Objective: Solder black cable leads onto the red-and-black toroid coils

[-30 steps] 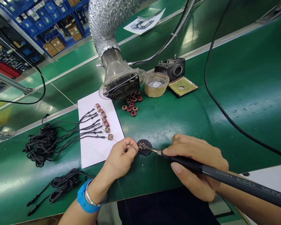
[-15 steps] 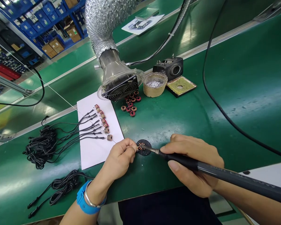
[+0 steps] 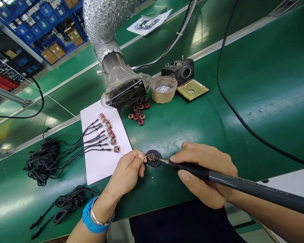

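A wound toroid coil [image 3: 151,157] lies on a small round black pad [image 3: 155,164] at the bench's front middle. My left hand [image 3: 129,167] is closed in a pinch at the pad's left edge. A thin yellowish wire end [image 3: 145,157] shows at its fingertips, beside the coil; the rest of it is hidden by the fingers. My right hand [image 3: 205,172] is wrapped round the dark handle of a soldering iron [image 3: 192,169]. The iron's tip reaches the coil from the right; whether it touches the winding or the wire, I cannot tell.
A white sheet [image 3: 98,168] holds several coils [image 3: 113,141] beside black cable ends. Cable bundles [image 3: 44,158] lie left. Behind are loose coils [image 3: 141,116], a fume extractor [image 3: 126,94], a round pot [image 3: 164,96], a sponge tray [image 3: 192,89]. A black cord [image 3: 235,113] hangs right.
The whole view has shifted slightly, so the bench items sit a little further left. Both hands keep their grips, with the iron tip still at the coil.
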### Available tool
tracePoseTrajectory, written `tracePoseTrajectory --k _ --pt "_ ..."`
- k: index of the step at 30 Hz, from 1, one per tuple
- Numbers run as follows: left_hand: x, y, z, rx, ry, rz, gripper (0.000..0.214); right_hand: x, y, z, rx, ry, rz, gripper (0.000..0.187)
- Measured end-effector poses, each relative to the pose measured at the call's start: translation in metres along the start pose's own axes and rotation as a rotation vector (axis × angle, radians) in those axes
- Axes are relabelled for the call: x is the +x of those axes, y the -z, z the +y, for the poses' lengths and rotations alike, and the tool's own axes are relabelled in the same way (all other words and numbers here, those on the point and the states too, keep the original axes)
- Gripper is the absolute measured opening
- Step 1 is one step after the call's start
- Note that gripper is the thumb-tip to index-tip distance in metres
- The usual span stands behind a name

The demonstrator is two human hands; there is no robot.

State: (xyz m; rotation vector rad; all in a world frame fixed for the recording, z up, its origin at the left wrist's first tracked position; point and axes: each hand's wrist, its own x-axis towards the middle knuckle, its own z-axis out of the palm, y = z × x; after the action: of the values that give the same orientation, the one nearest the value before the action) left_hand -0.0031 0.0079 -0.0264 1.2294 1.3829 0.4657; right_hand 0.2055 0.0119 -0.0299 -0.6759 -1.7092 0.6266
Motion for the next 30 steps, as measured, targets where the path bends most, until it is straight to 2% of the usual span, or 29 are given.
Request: tracePoseTrajectory --k 10,23,30 --pt "-0.0001 -0.0016 -0.0009 -0.004 0.026 0.003 0.03 -0.0009 -0.0016 0.0006 0.01 0.005 0.027 0.019" --pt "-0.0023 -0.0011 -0.0008 -0.016 -0.031 -0.017 0.024 -0.0006 -0.0027 0.0017 -0.006 0.023 -0.025 0.019" --pt "-0.008 0.001 0.0033 0.092 -0.027 0.004 0.024 -0.0011 -0.0008 0.0015 0.014 0.004 0.011 0.023"
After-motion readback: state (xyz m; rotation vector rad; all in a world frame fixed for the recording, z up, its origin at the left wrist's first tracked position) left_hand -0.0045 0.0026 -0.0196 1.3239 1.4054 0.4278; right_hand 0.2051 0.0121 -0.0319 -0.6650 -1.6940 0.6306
